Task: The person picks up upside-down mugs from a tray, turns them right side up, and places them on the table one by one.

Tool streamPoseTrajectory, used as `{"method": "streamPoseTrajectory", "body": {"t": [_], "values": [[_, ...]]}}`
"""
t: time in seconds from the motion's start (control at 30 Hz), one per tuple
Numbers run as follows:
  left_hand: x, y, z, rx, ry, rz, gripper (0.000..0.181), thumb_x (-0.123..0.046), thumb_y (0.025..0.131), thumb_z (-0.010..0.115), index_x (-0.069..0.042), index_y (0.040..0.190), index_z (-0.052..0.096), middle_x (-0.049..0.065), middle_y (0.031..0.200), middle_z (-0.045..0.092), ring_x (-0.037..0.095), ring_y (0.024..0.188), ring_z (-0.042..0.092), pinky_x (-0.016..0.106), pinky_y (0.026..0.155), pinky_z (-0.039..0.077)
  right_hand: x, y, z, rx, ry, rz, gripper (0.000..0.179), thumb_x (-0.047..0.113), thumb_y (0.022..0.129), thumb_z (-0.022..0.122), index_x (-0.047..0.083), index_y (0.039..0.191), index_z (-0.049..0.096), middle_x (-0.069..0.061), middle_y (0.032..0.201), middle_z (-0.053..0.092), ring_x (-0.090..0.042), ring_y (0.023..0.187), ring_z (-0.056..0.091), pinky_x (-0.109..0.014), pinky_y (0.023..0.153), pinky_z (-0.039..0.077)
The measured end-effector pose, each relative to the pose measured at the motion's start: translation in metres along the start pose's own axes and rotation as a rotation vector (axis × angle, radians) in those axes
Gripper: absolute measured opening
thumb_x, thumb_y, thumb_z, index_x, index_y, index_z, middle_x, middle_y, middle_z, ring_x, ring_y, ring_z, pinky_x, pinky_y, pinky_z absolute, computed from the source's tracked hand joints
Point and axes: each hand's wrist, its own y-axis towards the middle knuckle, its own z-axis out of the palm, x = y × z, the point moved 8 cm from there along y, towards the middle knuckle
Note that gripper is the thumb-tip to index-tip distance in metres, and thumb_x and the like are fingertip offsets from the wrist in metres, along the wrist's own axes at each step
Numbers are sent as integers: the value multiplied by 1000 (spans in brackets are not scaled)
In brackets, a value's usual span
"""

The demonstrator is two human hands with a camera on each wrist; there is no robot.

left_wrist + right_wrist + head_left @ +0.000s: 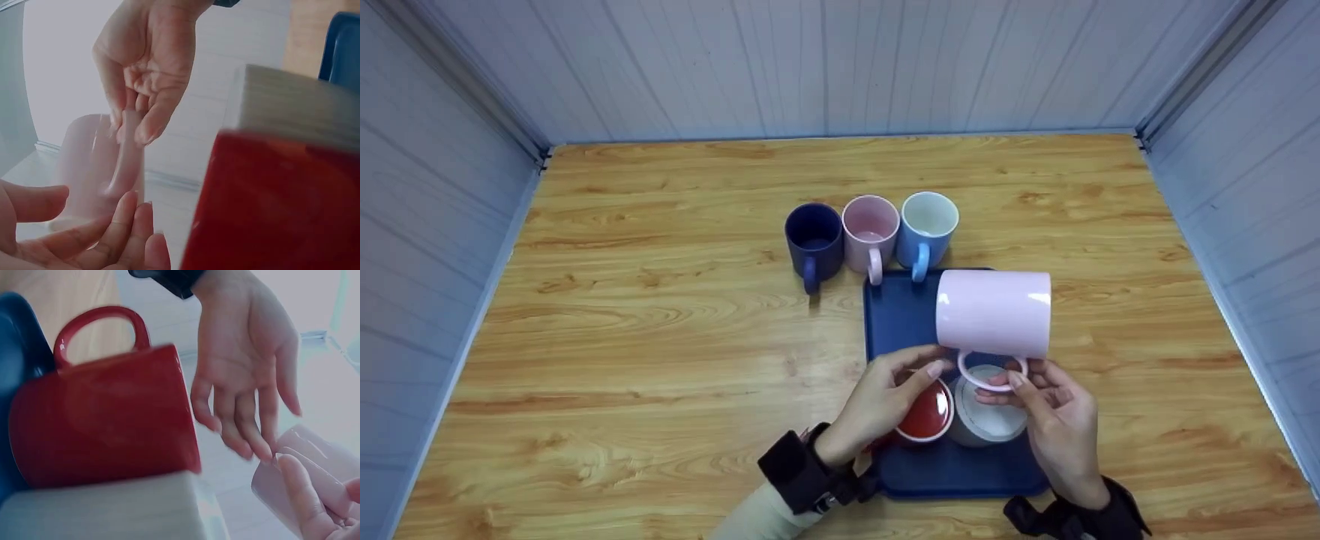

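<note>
Above the tray, my right hand (1065, 427) pinches the handle of a pink mug (994, 311), which is tipped on its side with the handle toward me. My left hand (877, 401) is open beside it, fingertips close to the mug's left end; the left wrist view shows those relaxed fingers (121, 230) just below the pink mug (93, 163). Under the hands, a glossy red mug (107, 422) with a pale ring on top and a greyish-white cylinder (990, 412) stand side by side on a dark blue tray (960, 472). The left hand partly covers the red mug.
Just behind the tray, a dark blue mug (814, 240), another pink mug (870, 232) and a light blue mug (928, 225) stand upright in a row, handles toward me. Pale panel walls (825, 67) enclose the wooden table (622, 337) at the back and sides.
</note>
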Motion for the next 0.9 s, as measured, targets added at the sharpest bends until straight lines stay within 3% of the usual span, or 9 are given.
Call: {"method": "streamPoseTrajectory", "body": {"t": [0.03,0.2,0.33,0.63,0.9], "values": [[-1,0,-3,-7,-5,-3,33,-15,94,52,2,121,55,11,111,63,16,103,57,26,88,43,1,1,-4,-9,-30,-1,20,-19,87,40,-28,105,40,-38,94,52,-50,77,59,-52,64,49],[-5,0,-21,-59,-27,0,33,-13,95,50,1,124,52,13,108,63,18,103,57,29,90,42,51,23,43,-33,-32,-28,16,-18,87,42,-27,100,44,-33,82,59,-40,74,64,-44,64,51],[-5,-1,-34,-92,-17,-1,33,-15,95,50,0,124,52,13,109,62,21,105,56,31,90,42,71,34,46,-110,-95,-33,14,-22,86,39,-27,97,46,-29,82,60,-37,73,64,-43,63,51],[0,-2,-47,-147,-47,13,35,-15,94,51,3,124,51,17,109,62,24,105,55,32,87,42,83,50,17,-305,-152,26,18,-17,82,54,-24,98,52,-26,82,58,-35,69,64,-42,60,52],[5,-5,-59,-203,-34,16,34,-17,94,52,2,122,52,18,107,62,23,103,55,33,86,42,78,68,-2,-320,-269,108,14,-12,83,57,-19,95,55,-22,81,59,-31,70,65,-40,60,52]]}}
